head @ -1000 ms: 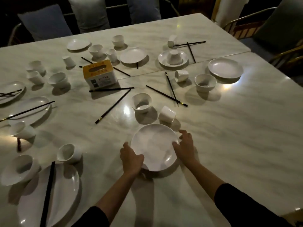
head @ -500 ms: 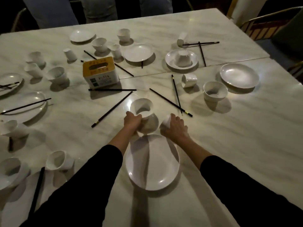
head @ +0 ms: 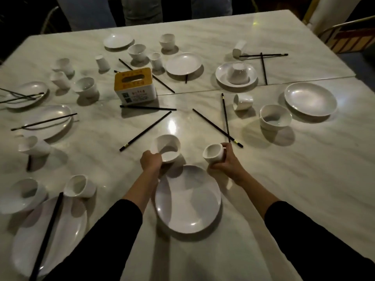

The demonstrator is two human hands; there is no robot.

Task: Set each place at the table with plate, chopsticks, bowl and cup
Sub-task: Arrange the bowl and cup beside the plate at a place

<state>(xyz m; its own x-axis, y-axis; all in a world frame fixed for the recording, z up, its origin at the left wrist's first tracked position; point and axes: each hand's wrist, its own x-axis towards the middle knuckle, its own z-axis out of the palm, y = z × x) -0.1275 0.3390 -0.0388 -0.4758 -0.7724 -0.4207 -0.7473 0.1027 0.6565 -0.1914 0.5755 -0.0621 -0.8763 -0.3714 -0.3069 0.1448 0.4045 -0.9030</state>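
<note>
Take the plate [head: 187, 199] as reference: round, shallow, glossy white, flat on the pale veined surface [head: 294, 189]. Just beyond its far-left rim, note the bowl [head: 168, 148], deep and smooth-walled, gripped at the near rim by the left hand [head: 151, 162] and tilted, probably for setting down beside the plate. Just beyond the far-right rim, note the cup [head: 213, 154], small and handleless, held in the curled right hand [head: 225, 164]. Farther beyond, find crossed chopsticks [head: 213, 124], thin, black, gold-banded, not yet laid here.

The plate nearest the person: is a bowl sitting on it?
No, the plate is bare; the left hand holds the bowl beyond its far rim.
</note>
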